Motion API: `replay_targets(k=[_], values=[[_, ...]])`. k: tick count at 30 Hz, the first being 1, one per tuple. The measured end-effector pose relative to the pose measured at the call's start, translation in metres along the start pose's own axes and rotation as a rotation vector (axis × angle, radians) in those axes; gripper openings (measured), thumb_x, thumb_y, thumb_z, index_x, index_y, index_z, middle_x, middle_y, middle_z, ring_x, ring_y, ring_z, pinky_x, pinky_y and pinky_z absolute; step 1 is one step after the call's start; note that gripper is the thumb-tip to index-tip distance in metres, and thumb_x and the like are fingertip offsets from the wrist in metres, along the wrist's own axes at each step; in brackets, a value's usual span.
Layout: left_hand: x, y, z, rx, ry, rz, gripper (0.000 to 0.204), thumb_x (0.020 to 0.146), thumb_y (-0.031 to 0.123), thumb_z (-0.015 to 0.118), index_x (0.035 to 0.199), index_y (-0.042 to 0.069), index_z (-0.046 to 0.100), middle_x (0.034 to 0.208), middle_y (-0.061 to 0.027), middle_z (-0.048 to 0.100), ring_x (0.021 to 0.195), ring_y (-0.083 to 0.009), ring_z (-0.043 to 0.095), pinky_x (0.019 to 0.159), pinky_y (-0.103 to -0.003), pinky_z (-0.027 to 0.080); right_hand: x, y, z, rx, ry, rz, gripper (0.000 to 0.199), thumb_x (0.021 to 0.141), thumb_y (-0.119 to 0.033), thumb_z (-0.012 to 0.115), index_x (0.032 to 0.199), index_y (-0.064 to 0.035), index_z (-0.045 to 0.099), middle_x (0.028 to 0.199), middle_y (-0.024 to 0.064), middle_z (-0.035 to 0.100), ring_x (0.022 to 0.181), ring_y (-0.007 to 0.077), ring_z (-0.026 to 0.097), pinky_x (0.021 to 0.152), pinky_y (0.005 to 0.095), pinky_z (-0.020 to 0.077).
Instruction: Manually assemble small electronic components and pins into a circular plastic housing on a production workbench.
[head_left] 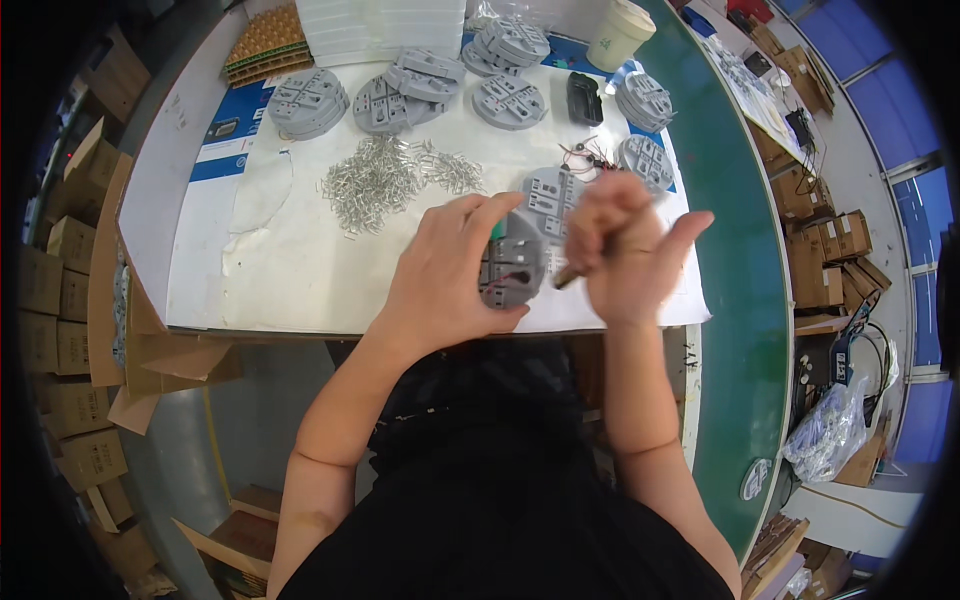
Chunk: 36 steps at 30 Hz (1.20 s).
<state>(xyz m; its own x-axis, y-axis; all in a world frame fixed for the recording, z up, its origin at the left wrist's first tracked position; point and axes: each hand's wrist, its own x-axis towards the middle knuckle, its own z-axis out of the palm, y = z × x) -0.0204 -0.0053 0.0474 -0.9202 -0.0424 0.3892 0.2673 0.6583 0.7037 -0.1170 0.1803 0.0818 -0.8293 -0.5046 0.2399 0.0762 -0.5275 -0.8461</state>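
My left hand (445,265) is closed around the edge of a round grey plastic housing (515,268), which stands tilted near the table's front edge. A dark part and a reddish wire show in its slots, and a bit of green shows by my fingers. Just right of it is my right hand (625,250), smeared by motion, with curled fingers and the thumb stuck out. A short brownish rod-like tool (568,277) juts from that hand toward the housing; its kind is unclear. Behind lies another grey housing (548,195), partly covered by both hands.
A heap of small shiny metal pieces (375,185) lies left of centre. Stacks of grey housings (308,103) line the back, with a black tray (584,98), a pale lidded tub (620,35) and small wired parts (590,158). Cardboard boxes (85,405) stand on the left floor.
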Motion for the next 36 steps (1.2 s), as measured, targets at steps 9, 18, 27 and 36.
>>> replay_targets(k=[9, 18, 27, 36], values=[[-0.043, -0.032, 0.004, -0.006, 0.018, 0.009, 0.097, 0.065, 0.026, 0.100, 0.150, 0.013, 0.055, 0.137, -0.0154, 0.053, 0.134, -0.0316, 0.053, 0.111, -0.044, 0.047, -0.011, 0.014, -0.011, -1.500, -0.455, -0.052, 0.032, 0.104, -0.031, 0.064, 0.086, -0.0037, 0.065, 0.077, 0.0177, 0.068, 0.074, 0.0340, 0.072, 0.066, 0.0468, 0.0541], [-0.023, -0.033, 0.005, -0.165, -0.130, -0.270, 0.104, 0.060, 0.025, 0.102, 0.153, 0.009, 0.058, 0.108, -0.0066, 0.062, 0.098, -0.0204, 0.061, 0.089, -0.035, 0.052, -0.004, 0.020, -0.005, -1.731, -0.520, 0.087, 0.027, 0.101, -0.031, 0.067, 0.086, -0.0085, 0.066, 0.075, 0.0127, 0.069, 0.072, 0.0375, 0.068, 0.061, 0.0495, 0.0514], [-0.025, -0.041, 0.009, -0.200, -0.088, -0.190, 0.101, 0.062, 0.034, 0.099, 0.151, 0.010, 0.059, 0.090, -0.0088, 0.064, 0.083, -0.0248, 0.060, 0.083, -0.038, 0.052, -0.004, 0.027, -0.005, -1.730, -0.552, 0.037, 0.028, 0.101, -0.032, 0.066, 0.084, -0.0094, 0.066, 0.072, 0.0130, 0.068, 0.068, 0.0382, 0.068, 0.058, 0.0504, 0.0501], [-0.025, -0.041, 0.008, -0.158, -0.094, -0.187, 0.101, 0.063, 0.036, 0.099, 0.152, 0.011, 0.059, 0.088, -0.0081, 0.063, 0.082, -0.0248, 0.060, 0.083, -0.038, 0.051, 0.002, 0.027, -0.005, -1.650, -0.587, 0.087, 0.030, 0.102, -0.031, 0.065, 0.084, -0.0071, 0.066, 0.071, 0.0162, 0.068, 0.069, 0.0411, 0.067, 0.062, 0.0534, 0.0501]])
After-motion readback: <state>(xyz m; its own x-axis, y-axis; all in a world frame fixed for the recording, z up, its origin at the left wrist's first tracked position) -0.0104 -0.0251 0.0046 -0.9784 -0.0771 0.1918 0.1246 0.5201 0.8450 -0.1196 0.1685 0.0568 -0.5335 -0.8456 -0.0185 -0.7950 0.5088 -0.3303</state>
